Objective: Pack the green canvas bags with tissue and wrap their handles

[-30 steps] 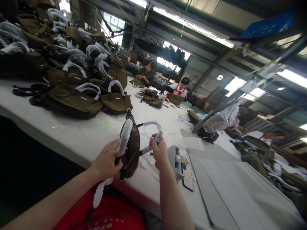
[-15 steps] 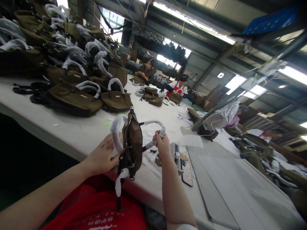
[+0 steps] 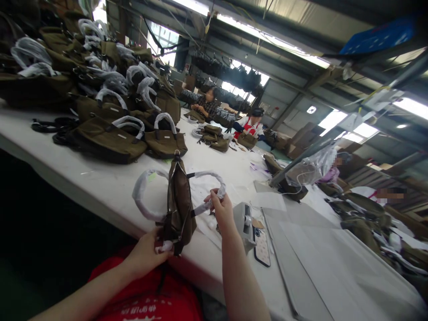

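An olive-brown handbag [image 3: 180, 200] stands end-on at the table's near edge, its zipped top facing up and its two plastic-wrapped handles spread to either side. My right hand [image 3: 221, 207] is closed round the right handle [image 3: 210, 176]. The left handle [image 3: 142, 198] loops out over the table, free of any hand. Low at the bag's near end, my left hand [image 3: 147, 252] is closed on the bag beside a short white-wrapped piece [image 3: 164, 246]; some of its fingertips are hidden there.
A large pile of similar bags [image 3: 110, 140] covers the table's left side. Right of my right arm are a grey tape dispenser [image 3: 245, 227], a phone [image 3: 261, 247] and grey sheets [image 3: 310, 249]. A slanted metal post [image 3: 294, 162] rises behind. Several people work farther off.
My left hand has moved from beside the left handle down to the bag's near end. The left handle has swung outward to the left. My right hand keeps its handle.
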Demonstrator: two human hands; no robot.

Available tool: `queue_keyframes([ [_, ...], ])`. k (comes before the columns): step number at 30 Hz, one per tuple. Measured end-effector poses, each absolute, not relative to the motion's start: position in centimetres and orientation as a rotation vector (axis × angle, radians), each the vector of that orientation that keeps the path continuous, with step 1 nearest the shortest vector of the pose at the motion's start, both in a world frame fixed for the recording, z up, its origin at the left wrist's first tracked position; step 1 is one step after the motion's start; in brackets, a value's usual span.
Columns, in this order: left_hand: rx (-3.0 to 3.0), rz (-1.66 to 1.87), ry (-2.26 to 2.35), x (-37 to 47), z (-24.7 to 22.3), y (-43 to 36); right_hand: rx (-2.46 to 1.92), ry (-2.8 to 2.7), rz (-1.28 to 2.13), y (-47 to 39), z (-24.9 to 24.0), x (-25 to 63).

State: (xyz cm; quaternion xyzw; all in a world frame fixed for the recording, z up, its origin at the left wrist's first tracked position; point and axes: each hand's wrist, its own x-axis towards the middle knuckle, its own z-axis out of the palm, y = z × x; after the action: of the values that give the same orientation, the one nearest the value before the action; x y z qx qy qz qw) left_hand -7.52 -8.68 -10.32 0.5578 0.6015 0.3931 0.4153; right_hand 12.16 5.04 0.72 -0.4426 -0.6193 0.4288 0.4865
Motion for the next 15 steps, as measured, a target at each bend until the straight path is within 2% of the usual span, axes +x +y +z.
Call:
queue_keyframes([
  [7, 1.716, 0.927, 1.837, -10.7, -8.1, -10.0, -1.103, -1.432, 0.992, 5.3, -0.8, 13.2],
  [11, 1.903, 0.907, 1.950, -14.3, -3.4, -10.7, -1.112, -1.551, 0.873, 5.5, -0.3, 14.1],
  [15, 2.013, 0.722, 1.848, -17.1, 2.9, -10.3, -1.061, -1.715, 0.897, 4.7, 1.3, 13.0],
])
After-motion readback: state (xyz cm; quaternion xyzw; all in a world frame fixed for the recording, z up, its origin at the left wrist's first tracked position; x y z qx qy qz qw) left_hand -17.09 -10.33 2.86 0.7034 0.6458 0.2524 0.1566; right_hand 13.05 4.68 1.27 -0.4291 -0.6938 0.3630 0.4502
